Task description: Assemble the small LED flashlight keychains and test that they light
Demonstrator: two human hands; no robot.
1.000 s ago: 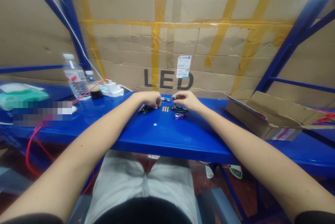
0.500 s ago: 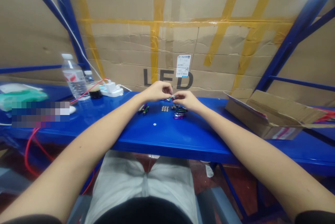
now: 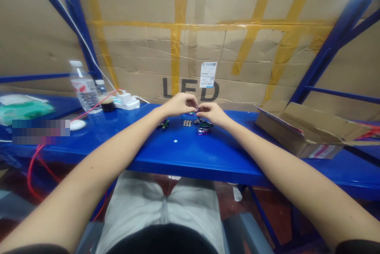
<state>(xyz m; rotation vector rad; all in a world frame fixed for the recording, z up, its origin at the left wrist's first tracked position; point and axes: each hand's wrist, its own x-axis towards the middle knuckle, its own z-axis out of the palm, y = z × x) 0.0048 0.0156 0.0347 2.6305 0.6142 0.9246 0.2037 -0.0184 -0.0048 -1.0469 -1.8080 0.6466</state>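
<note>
My left hand (image 3: 181,104) and my right hand (image 3: 214,113) meet above the blue table, thumbs and fingertips pinched around one small shiny purplish piece (image 3: 197,109). It is too small to name, and the fingers partly cover it. Just below the hands lies a tidy cluster of small gold-coloured metal parts (image 3: 187,123). Beside it, under my right hand, are small dark metal parts (image 3: 198,121). Purple and silver carabiner-like clips (image 3: 203,131) lie in front of these, with a dark green clip (image 3: 206,125) close by. Green tube-like pieces (image 3: 165,124) rest near my left wrist.
An open cardboard box (image 3: 305,131) stands at the right of the blue table (image 3: 190,155). To the left are a water bottle (image 3: 84,87), a small dark-liquid bottle (image 3: 106,97), a power strip (image 3: 128,102) and red cables. A large cardboard sheet (image 3: 142,56) stands behind.
My left hand has shifted very slightly down and right, and its fingers sit closer to the small piece. My right hand stays nearly in place. The tabletop parts have not visibly moved.
</note>
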